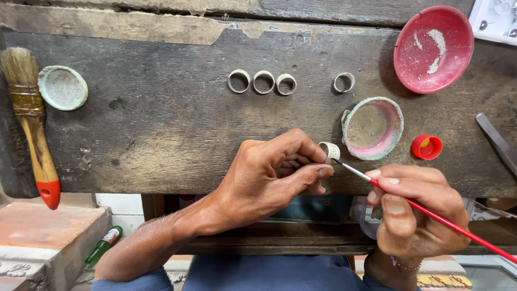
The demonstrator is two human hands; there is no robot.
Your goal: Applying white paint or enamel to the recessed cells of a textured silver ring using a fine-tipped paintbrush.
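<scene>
Metal ring (329,151) sits pinched in the left hand (269,175); right hand (412,210) grips a red brush (431,213), tip at it. Beyond the hands, four rings (263,82) wait on the bench (161,124)

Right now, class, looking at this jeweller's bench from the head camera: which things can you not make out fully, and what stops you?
- Ring in the left hand: fingers cover most of its band.
- Fine red brush in the right hand: handle end leaves the right edge.
- Metal tool: cut off by the right edge.
- White tray: top corner only; contents too small.
- Green bottle: label too small.
</scene>
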